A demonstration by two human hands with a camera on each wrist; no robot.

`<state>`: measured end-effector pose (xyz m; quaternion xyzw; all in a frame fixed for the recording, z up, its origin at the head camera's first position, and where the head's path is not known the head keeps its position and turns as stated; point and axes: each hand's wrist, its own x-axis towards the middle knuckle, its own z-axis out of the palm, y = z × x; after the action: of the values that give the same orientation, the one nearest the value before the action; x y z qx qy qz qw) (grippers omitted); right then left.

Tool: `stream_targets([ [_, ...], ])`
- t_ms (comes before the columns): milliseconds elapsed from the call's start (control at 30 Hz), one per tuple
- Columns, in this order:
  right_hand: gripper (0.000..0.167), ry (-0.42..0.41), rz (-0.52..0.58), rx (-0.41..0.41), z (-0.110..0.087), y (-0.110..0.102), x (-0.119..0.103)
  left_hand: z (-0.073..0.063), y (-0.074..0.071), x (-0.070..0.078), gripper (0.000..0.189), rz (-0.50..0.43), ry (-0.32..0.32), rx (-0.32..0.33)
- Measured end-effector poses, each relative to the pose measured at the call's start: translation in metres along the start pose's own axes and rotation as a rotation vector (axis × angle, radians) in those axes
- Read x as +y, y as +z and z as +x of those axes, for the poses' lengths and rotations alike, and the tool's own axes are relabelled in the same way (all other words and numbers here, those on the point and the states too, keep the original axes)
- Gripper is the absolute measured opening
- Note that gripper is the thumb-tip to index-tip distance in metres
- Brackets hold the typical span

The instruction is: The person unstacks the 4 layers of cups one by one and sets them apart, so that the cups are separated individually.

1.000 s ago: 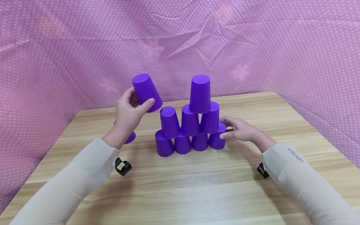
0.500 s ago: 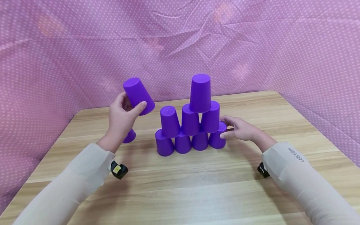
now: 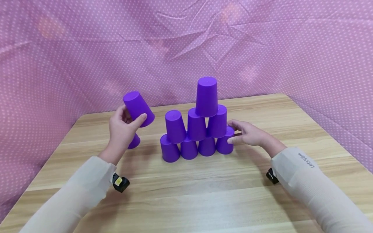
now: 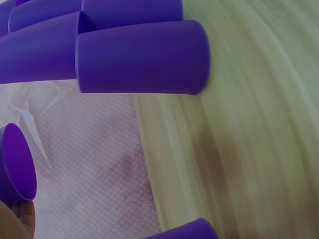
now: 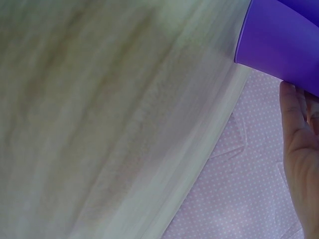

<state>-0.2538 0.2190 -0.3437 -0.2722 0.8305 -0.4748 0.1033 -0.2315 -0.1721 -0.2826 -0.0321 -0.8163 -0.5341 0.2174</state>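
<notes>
My left hand (image 3: 121, 127) holds a purple cup (image 3: 139, 109) in the air left of a cup pyramid, thumb in front. That cup is upside down and tilted, and its open mouth (image 4: 21, 162) shows in the left wrist view. My right hand (image 3: 249, 134) has thumb and fingers about the rightmost bottom cup (image 3: 224, 144) of the pyramid; the thumb (image 5: 291, 107) touches its side in the right wrist view. Several upside-down cups make the bottom row, three stand above them, and a single top cup (image 3: 207, 97) rests over the right two.
Another purple cup (image 3: 134, 141) stands on the table behind my left wrist, partly hidden. The wood-grain table (image 3: 198, 194) has a pink dotted cloth (image 3: 186, 48) hanging behind it and at its sides. Small black devices (image 3: 120, 183) are on both wrists.
My left hand has moved left and down with its cup, away from the pyramid. The right hand and the stacked cups stay where they were.
</notes>
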Motion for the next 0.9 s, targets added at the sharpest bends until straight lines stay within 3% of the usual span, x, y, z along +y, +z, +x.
stream_targets([
  [167,0.051,0.002,-0.014,0.001,0.0,0.0,0.0,-0.002,-0.001,-0.007,0.052,0.032,-0.024,-0.017],
  [400,0.051,0.003,-0.015,-0.008,0.001,0.0,0.0,-0.005,-0.005,-0.021,0.061,0.042,-0.114,-0.054],
  [733,0.053,0.008,0.002,-0.006,0.0,0.0,0.001,-0.011,-0.006,-0.036,0.065,0.015,-0.152,-0.099],
  [900,0.052,0.015,0.0,-0.004,0.0,0.0,0.001,-0.015,-0.006,-0.041,0.065,0.008,-0.202,-0.168],
])
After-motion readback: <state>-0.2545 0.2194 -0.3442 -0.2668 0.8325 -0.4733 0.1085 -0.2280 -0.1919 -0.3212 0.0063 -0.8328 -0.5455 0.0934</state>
